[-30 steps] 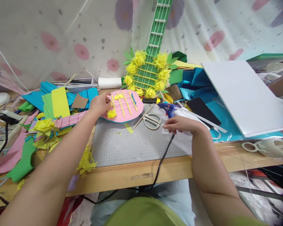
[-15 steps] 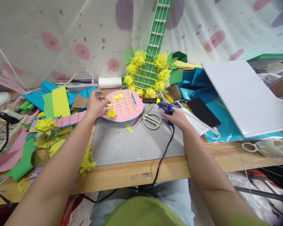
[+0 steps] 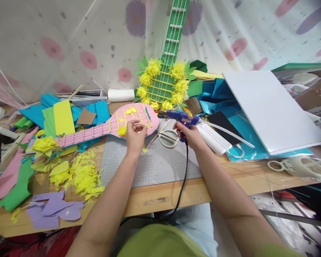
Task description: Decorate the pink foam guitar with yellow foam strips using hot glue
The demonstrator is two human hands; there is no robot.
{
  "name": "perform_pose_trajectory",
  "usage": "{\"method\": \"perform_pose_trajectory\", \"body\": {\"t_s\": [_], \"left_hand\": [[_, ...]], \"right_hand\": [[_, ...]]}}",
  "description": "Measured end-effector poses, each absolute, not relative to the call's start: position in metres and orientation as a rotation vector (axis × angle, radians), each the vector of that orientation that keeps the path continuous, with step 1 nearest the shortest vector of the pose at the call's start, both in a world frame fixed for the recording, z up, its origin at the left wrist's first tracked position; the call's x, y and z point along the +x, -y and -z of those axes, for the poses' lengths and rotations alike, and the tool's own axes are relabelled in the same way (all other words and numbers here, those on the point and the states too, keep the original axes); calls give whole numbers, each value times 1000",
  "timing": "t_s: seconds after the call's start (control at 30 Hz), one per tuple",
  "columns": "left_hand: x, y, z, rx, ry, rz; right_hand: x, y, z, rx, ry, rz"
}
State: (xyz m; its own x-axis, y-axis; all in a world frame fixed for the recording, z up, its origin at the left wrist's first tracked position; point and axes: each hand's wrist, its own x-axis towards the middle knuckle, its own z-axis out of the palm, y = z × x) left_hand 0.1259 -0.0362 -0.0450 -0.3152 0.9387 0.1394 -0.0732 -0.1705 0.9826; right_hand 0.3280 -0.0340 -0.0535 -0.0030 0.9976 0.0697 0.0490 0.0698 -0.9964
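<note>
My right hand is wrapped round the grip of a blue hot glue gun, lifted over the cutting mat. A long glue stick trails from its back, and a small red light glows on its side. My left hand is in front of the pink paper guitar, with its fingertips pinched together; what they hold, if anything, cannot be made out. Yellow strips, petals and a yellow flower lie on the guitar's body. A pair of scissors rests on the mat between my hands.
A green guitar ringed with yellow flowers leans at the back. Yellow paper scraps and purple scraps lie left. A black phone, a white board and a tape dispenser are right. The gun's cord hangs over the table edge.
My left hand has moved right, from the guitar's neck side to the front of its body. My right hand has raised the glue gun off the mat. The view has shifted slightly.
</note>
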Motion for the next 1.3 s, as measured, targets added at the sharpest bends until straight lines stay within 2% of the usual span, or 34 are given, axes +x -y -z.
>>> {"method": "perform_pose_trajectory", "body": {"t_s": [0.47,1.3], "left_hand": [[123,49,59,924,-1338,-1600],[125,49,63,948,-1314,-1597]], "right_hand": [[310,50,43,-1372,1601,-1156],[310,48,48,-1340,1630,-1114]]}}
